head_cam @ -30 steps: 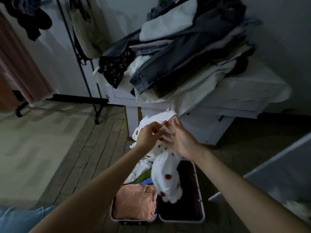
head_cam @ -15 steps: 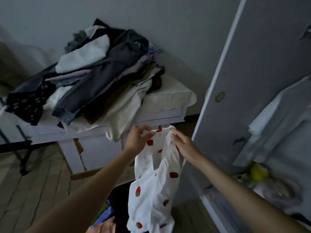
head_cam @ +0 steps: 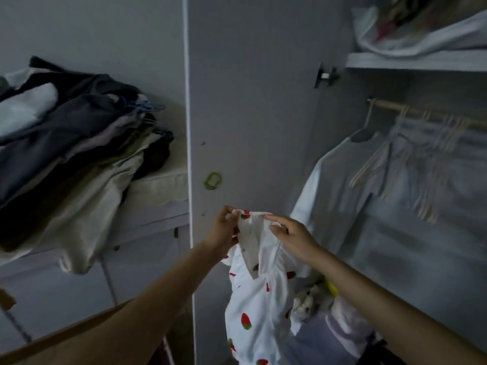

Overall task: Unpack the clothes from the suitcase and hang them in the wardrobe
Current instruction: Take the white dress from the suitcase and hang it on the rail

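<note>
A white garment with red strawberry print [head_cam: 257, 301] hangs down in front of me. My left hand [head_cam: 225, 229] pinches its top edge on the left, and my right hand [head_cam: 291, 235] holds the same edge from the right. Behind the garment stands the open wardrobe door [head_cam: 250, 101]. Inside the wardrobe, at the right, a wooden rail [head_cam: 421, 113] carries several pale hangers [head_cam: 411, 156] and a light shirt [head_cam: 350, 185]. The suitcase is out of sight.
A heap of dark and pale clothes [head_cam: 73, 143] lies on a white cabinet [head_cam: 147, 214] at the left. A wardrobe shelf [head_cam: 413, 61] above the rail holds bundled fabric. More items sit piled on the wardrobe floor [head_cam: 316, 301].
My view has swung right and up from the suitcase to the open wardrobe. Both hands have carried the strawberry garment along, still gripping its top edge.
</note>
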